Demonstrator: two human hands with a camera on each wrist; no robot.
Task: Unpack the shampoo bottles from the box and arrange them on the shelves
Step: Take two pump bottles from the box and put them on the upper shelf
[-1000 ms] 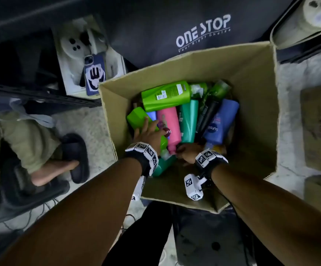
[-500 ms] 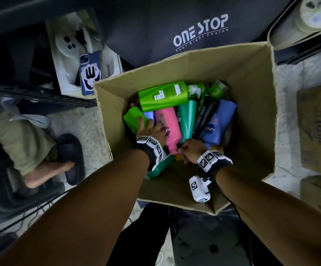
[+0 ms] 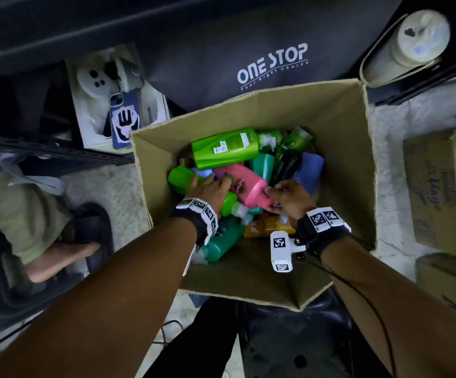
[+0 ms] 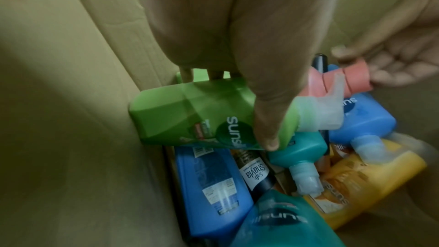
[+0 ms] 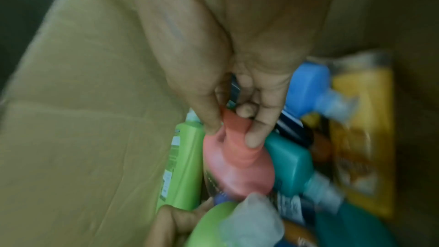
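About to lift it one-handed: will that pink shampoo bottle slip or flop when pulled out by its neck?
Probably stiff: the pink bottle looks like moulded plastic. The right hand pinches only its narrow cap end, so the heavier body may swing. Its glossy surface could slip.

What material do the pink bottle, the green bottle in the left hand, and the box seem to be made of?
Pink bottle: probably opaque plastic with a smooth, slightly glossy finish; soft highlights show on its moulded body.
Green bottle: likely the same kind of plastic, satin-smooth, with a printed label and a translucent, frosted-looking cap.
Box: seems to be brown corrugated cardboard, matte; creases and raw cut edges show on its walls and flaps.
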